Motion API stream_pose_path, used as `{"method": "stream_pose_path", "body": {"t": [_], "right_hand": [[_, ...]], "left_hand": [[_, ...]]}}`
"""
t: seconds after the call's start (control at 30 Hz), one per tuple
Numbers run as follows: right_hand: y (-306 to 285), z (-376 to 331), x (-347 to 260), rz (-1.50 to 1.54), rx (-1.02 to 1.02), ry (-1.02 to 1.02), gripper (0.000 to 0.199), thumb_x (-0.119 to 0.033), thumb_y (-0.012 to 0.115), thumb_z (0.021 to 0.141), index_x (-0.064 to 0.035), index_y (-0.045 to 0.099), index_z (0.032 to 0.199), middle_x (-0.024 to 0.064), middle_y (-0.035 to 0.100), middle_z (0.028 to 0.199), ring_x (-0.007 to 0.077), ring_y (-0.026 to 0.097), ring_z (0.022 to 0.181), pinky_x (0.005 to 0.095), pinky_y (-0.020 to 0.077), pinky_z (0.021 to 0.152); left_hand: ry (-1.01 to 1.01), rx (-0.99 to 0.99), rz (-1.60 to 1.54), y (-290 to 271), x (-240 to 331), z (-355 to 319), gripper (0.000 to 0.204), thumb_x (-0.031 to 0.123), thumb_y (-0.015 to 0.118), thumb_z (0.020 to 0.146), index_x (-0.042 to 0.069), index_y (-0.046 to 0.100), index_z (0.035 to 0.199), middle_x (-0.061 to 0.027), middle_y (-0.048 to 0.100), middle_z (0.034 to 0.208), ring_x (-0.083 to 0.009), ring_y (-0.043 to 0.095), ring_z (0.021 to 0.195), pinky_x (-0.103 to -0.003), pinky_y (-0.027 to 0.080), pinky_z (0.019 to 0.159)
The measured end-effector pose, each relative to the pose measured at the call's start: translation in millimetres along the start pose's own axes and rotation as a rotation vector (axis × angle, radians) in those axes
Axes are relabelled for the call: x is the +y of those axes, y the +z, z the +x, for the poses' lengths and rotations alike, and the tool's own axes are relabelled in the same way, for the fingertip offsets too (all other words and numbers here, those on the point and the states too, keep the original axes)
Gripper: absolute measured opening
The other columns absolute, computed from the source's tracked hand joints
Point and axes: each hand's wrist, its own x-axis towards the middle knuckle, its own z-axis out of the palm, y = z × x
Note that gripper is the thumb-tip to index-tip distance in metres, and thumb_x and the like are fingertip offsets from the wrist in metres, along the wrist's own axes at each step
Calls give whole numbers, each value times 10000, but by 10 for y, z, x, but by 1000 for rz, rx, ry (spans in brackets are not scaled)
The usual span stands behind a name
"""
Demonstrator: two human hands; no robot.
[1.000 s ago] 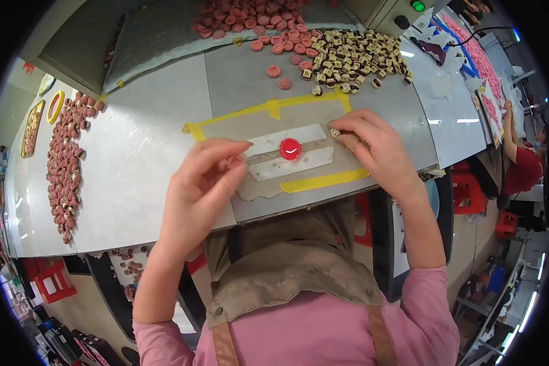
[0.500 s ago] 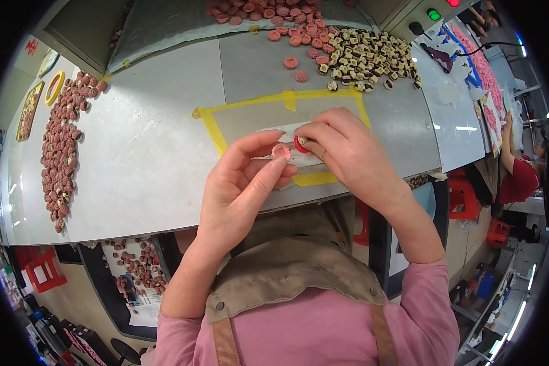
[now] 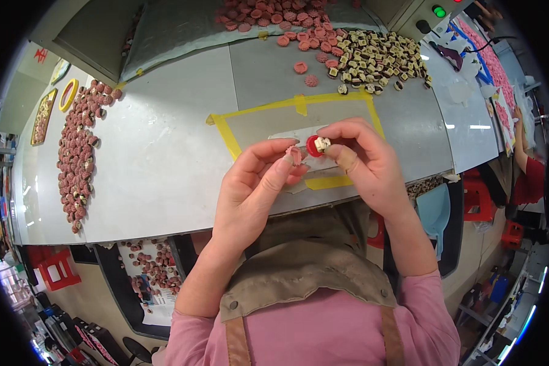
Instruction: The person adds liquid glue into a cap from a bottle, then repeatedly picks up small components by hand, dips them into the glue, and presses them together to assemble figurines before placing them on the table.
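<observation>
My left hand (image 3: 247, 186) pinches a small pink scalloped cup (image 3: 295, 155) between thumb and fingers, its hollow showing. In my right hand (image 3: 372, 174) a small cream-and-dark piece (image 3: 322, 144) is gripped between the thumb, which has a tan strip round it, and the fingertips. Just behind that piece is a round red thing (image 3: 312, 145); whether they touch I cannot tell. Both hands hover over a whitish sheet (image 3: 280, 135) inside a yellow tape outline (image 3: 229, 137) on the grey table. The two held pieces are close together but apart.
Loose pink cups (image 3: 300, 67) and a heap of cream-and-dark pieces (image 3: 381, 61) lie at the back. Joined pink pieces (image 3: 76, 158) form a long pile at left. Below the table edge are a black tray (image 3: 113, 287) and a light-blue dustpan (image 3: 434, 213). A co-worker's red sleeve (image 3: 526, 182) shows at right.
My right hand has turned, so its cream-and-dark piece now shows plainly beside the red thing. My left hand still holds the pink cup. The whole view has shifted slightly.
</observation>
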Motion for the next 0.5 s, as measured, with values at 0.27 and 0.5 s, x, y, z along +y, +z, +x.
{"method": "stream_pose_path", "body": {"t": [0.27, 0.5], "right_hand": [[215, -27, -32, -171, 51, -313, 204, -45, 628, 864, -31, 602, 1066, 99, 594, 992, 200, 590, 894, 295, 487, 765], [260, -98, 35, -164, 80, -340, 251, -117, 670, 852, -37, 597, 1078, 115, 591, 1038, 231, 584, 925, 317, 491, 767]], "left_hand": [[121, 40, 96, 62, -39, -10, 262, 81, 546, 955, -40, 543, 1188, -89, 609, 1123, -143, 593, 1019, -263, 495, 873], [114, 2, 172, 7, -15, -25, 293, 58, 542, 950, -21, 531, 1232, -89, 602, 1091, -140, 590, 1021, -272, 493, 888]]}}
